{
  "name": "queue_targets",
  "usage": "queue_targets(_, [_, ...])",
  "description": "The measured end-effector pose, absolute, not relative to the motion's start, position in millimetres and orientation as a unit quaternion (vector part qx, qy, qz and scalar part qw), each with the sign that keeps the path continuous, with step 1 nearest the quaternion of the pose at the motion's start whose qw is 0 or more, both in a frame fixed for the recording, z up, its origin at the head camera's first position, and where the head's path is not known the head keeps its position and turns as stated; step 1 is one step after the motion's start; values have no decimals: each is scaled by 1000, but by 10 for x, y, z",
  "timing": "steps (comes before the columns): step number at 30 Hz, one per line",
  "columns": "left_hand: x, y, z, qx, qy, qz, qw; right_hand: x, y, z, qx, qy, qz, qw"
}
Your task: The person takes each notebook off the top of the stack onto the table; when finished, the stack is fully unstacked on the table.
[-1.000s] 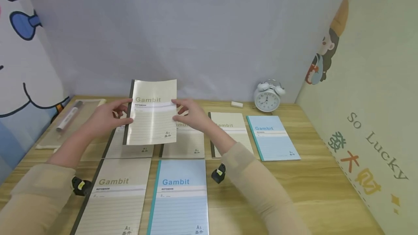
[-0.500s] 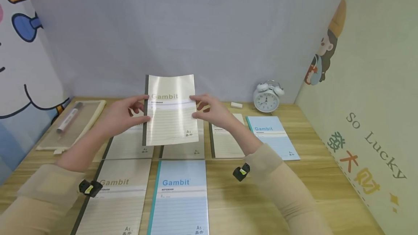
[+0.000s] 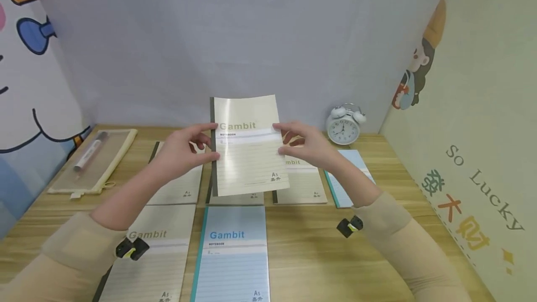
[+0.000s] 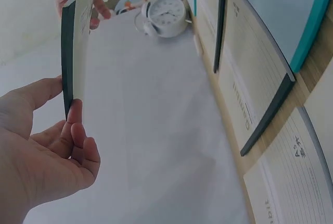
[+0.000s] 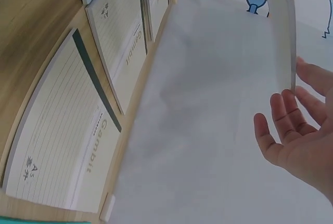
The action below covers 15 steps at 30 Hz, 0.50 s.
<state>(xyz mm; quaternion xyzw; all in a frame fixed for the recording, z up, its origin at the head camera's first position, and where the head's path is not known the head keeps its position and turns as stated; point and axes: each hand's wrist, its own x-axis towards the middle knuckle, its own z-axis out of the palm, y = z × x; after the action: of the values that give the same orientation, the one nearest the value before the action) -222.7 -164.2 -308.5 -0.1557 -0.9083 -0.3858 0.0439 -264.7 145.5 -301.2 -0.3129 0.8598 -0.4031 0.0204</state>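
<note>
A cream Gambit notebook (image 3: 247,162) with a dark spine is held up above the table, front cover toward the head camera. My left hand (image 3: 184,150) pinches its spine edge between thumb and fingers. On the opposite edge, my right hand (image 3: 308,146) pinches it the same way. The left wrist view shows the left hand (image 4: 57,146) at the dark spine; in the right wrist view the right hand (image 5: 302,125) grips the page edge. Below lie more cream notebooks, one at left (image 3: 178,185) and one at right (image 3: 299,185). Another behind the held one is mostly hidden.
In front lie a cream notebook (image 3: 153,255) and a blue notebook (image 3: 235,260). Another blue notebook (image 3: 344,185) lies beneath the right forearm. A white alarm clock (image 3: 344,125) stands at the back. A mesh pouch (image 3: 106,157) with a marker (image 3: 90,151) lies left; a white eraser (image 5: 107,207) is at the edge.
Both hands have carried the held notebook to the right, from above the left cream notebook to above the middle ones. The grip on both edges stays the same.
</note>
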Motion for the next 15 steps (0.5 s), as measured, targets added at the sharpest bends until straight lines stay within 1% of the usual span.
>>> queue_targets(4, [-2159,-1499,-3070,-164,-901,-399,36,-2548,1633,-3000,-318,869,-378,3])
queue_targets(9, [-2083,-1305,-3147,-190,-892,-409,40,-2445,1863,-3026,-335,876,-345,-9])
queue_targets(13, [-2007,-1160,-3239,-208,-884,-418,37,-2381,2031,-3052,-345,878,-333,-4])
queue_targets(15, [-1973,-1093,-3296,-217,-879,-424,27,-2345,2117,-3074,-341,879,-334,9])
